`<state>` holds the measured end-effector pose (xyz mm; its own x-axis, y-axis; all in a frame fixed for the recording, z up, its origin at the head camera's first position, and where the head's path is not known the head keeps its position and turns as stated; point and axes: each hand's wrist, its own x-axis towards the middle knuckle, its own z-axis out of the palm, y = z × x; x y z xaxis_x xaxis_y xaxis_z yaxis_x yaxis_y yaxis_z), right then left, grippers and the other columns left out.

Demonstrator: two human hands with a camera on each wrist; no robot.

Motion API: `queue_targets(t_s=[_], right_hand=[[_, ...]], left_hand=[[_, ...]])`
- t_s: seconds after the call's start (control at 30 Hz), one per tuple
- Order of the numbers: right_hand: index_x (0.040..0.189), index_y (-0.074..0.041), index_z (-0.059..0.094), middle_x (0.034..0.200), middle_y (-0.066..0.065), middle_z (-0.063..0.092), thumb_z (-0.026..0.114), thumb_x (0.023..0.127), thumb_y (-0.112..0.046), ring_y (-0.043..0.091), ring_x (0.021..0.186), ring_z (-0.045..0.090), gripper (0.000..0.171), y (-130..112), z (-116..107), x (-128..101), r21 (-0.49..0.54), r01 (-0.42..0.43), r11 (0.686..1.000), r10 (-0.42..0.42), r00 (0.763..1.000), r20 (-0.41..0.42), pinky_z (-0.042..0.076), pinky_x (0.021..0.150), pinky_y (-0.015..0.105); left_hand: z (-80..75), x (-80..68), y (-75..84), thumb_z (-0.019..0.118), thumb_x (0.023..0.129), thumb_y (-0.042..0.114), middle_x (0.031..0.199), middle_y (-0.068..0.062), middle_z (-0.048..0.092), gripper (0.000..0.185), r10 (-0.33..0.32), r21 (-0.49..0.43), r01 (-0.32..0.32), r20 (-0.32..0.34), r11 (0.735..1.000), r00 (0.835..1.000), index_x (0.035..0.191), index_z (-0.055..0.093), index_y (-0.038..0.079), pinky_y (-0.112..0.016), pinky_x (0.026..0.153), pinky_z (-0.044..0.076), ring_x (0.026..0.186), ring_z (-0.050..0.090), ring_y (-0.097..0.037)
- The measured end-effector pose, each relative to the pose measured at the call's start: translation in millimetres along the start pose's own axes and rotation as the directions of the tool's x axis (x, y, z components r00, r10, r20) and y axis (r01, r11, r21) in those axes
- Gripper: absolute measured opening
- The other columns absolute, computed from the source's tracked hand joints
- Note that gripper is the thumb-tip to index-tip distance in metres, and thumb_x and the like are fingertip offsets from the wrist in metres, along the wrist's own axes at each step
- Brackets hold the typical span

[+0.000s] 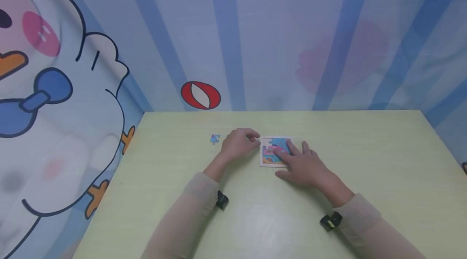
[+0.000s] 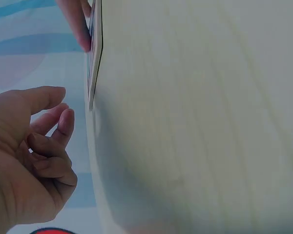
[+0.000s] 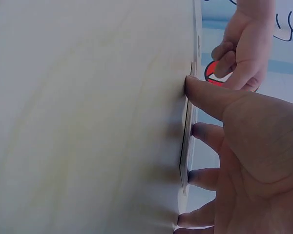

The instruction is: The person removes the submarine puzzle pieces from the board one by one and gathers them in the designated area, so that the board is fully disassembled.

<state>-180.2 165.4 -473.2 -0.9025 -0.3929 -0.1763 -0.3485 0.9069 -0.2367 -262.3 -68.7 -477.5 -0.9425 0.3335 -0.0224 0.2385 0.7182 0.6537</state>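
Resting flat near the middle of the head view, the small square cardboard jigsaw puzzle board with a white frame and a blue-and-pink picture (image 1: 274, 151) lies on the pale yellow-green tabletop (image 1: 365, 161), a little above the frame's centre. The right hand (image 1: 304, 165) lies on it with fingers stretched out straight, fingertips pressing the picture surface — nothing is gripped. In the right wrist view the thumb (image 3: 205, 97) touches the board's thin edge (image 3: 186, 146), and the board shows as a flat sliver against the table.

The left hand (image 1: 238, 143) sits just beside the board's left edge, fingers loosely curled; the left wrist view shows those fingers (image 2: 53, 141) bent inward with nothing visible between them, so it appears to hold nothing. Further toward the left of the head view, apart from both hands, a small loose blue puzzle piece (image 1: 215, 139) lies on the table.

Judging by its thinness, the board is light and fairly stiff but would bend or crease if forced. Lying flush, it gives little to grasp from above — sliding a fingertip under an edge or corner looks the best hold, while flat pressure keeps it from skidding on the smooth tabletop.
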Motion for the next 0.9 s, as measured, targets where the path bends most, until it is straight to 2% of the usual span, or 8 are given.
queue_targets(t_s=[0.3,0.63,0.9], right_hand=[[0.163,-0.026,0.035,0.166,0.028,0.024,0.059,0.1,-0.057,0.07,0.141,0.02,0.075,0,1,0,-0.001,0.019,1.0,-0.019,1.0,-0.021,0.032,0.104,0.076],[0.163,-0.023,0.036,0.166,0.028,0.023,0.058,0.101,-0.057,0.07,0.141,0.018,0.075,3,4,0,-0.001,0.013,1.0,-0.013,1.0,-0.02,0.031,0.105,0.076],[0.163,-0.022,0.035,0.166,0.028,0.024,0.058,0.1,-0.057,0.069,0.142,0.018,0.075,4,4,0,-0.007,0.009,1.0,-0.009,1.0,-0.021,0.032,0.105,0.075]], left_hand=[[20.8,10.9,14.6,0.077,0.093,0.031,0.097,0.009,0.073,0.026,-0.034,0.024,0.033,0.048,0.999,0.998,0.117,0.079,0.02,-0.034,0.077,0.051,0.089,0.065,-0.009],[32.4,16.1,26.0,0.077,0.091,0.04,0.092,0.01,0.071,0.027,-0.092,0.151,0.091,-0.002,0.984,0.996,0.11,0.08,0.02,-0.033,0.07,0.05,0.083,0.064,-0.01],[36.3,16.9,33.7,0.079,0.09,0.04,0.089,0.01,0.07,0.026,-0.145,0.173,0.147,-0.023,0.974,0.989,0.107,0.08,0.02,-0.035,0.069,0.05,0.081,0.064,-0.011]])
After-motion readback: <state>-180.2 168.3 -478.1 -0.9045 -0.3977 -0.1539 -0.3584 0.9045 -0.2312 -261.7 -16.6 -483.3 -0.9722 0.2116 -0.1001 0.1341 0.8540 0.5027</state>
